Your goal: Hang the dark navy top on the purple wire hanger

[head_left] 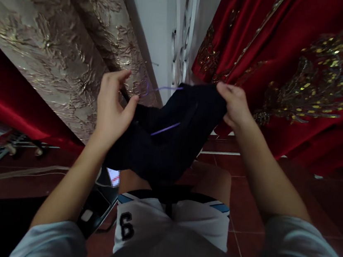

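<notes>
While held aloft over the lap, dark cloth (172, 145) in midair, pinched at its far right corner by the thumb and fingers of the right hand (235, 105). At the cloth's left, the left hand (113, 104) open, thumb and curled fingers apart, with dark material showing between. Across the cloth, slim purple strands (165, 129), one trailing off its far edge. Just below the cloth, bare thighs and white shorts (144, 221) bearing a black number. Under and to the right of the cloth, red tiled floor (250, 196). Beyond the cloth, a pale upright panel (153, 22); to its left, textured pinkish-gold fabric (76, 41); to its right, red satin drapery (288, 97) with gold sequins. Left of the cloth and nearer the body, a dark surface (92, 223) with a small white object (87, 215). Long axis slanting from the near left, beside the left forearm, to the far right, at the right hand. Impossible to tell front from back.
</notes>
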`<state>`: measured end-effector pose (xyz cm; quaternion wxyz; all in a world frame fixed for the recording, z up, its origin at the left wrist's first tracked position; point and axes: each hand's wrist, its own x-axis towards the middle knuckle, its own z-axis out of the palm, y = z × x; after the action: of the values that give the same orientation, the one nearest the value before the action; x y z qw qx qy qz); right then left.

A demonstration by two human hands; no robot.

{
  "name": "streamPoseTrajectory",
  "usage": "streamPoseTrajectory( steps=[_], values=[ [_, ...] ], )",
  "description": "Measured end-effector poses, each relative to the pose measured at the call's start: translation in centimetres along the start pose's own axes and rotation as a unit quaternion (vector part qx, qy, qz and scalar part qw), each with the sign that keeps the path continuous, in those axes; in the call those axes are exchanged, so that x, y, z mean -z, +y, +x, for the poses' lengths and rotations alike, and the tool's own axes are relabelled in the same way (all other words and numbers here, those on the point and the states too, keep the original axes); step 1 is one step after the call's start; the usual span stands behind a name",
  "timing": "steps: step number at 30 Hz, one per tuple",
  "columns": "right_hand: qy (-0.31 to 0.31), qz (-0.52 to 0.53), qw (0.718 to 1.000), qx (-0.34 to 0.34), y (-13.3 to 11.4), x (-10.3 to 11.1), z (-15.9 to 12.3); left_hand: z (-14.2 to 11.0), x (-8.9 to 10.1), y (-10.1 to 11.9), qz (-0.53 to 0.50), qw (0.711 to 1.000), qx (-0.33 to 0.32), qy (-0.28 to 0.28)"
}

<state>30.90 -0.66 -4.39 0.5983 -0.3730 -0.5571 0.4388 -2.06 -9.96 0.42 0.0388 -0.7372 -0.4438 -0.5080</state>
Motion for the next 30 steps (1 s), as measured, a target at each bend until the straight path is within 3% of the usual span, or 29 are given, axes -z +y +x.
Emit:
streamPoseTrajectory(
  steps=[2,5,8,10,13,15,18,20,22,23,24,27,30],
  values=[
    [0.038,-0.017,0.998,0.047,-1.3,0.1,2.8,-0.7,-1.0,0.5,0.052,0.998,-0.031,0.026],
    [0.093,-0.044,0.991,0.090,-2.7,1.1,4.2,-2.4,-2.9,1.4,0.057,0.993,-0.074,-0.074],
    [0.132,-0.076,0.980,0.127,-2.3,2.8,1.7,-4.6,-5.2,1.2,0.055,0.972,-0.057,-0.221],
    [0.123,-0.104,0.976,0.150,-1.2,3.9,-0.7,-6.2,-6.5,0.7,0.064,0.963,-0.013,-0.262],
    [0.136,-0.111,0.972,0.156,0.3,4.7,-3.7,-8.6,-7.8,0.2,0.043,0.969,0.041,-0.241],
    [0.200,-0.122,0.958,0.165,0.7,4.2,-5.6,-9.9,-8.1,0.5,-0.006,0.975,0.066,-0.214],
    [0.344,-0.183,0.896,0.214,1.0,1.5,-9.2,-11.3,-8.3,2.2,-0.091,0.979,0.096,-0.152],
    [0.394,-0.221,0.871,0.193,2.0,-1.4,-12.0,-11.7,-8.6,3.8,-0.146,0.977,0.123,-0.096],
    [0.337,-0.183,0.921,0.076,3.9,-4.5,-14.5,-12.1,-9.1,5.5,-0.200,0.965,0.160,-0.056],
    [0.261,-0.148,0.954,-0.005,5.1,-5.9,-15.6,-12.2,-9.4,6.3,-0.221,0.958,0.178,-0.043],
    [0.207,-0.135,0.968,-0.042,6.4,-7.1,-16.5,-12.4,-9.7,7.1,-0.237,0.951,0.195,-0.032],
    [0.103,-0.106,0.984,-0.101,9.1,-9.5,-18.2,-13.1,-10.3,8.6,-0.259,0.937,0.233,0.005],
    [0.044,-0.077,0.988,-0.124,9.5,-10.3,-18.8,-13.8,-10.4,9.1,-0.274,0.919,0.279,0.054]
  ],
)
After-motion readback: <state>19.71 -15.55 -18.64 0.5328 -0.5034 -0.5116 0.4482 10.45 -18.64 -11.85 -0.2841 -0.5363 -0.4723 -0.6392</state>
